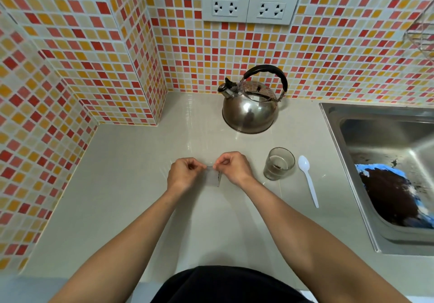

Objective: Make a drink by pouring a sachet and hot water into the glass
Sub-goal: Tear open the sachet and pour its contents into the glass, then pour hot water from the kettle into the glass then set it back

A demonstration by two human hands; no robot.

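Both hands hold a small pale sachet (215,176) by its top edge, above the middle of the counter. My left hand (185,173) pinches the left corner and my right hand (234,167) pinches the right corner. The sachet hangs down between them, thin and partly hidden by the fingers. A short clear glass (279,163) stands upright just right of my right hand, with a little dark matter at its bottom. A steel kettle (250,108) with a black handle stands behind, near the wall.
A white plastic spoon (308,179) lies right of the glass. A steel sink (385,175) at the right holds a blue and dark item (394,197). Tiled walls close off the back and left. Two sockets (249,7) sit above the kettle.
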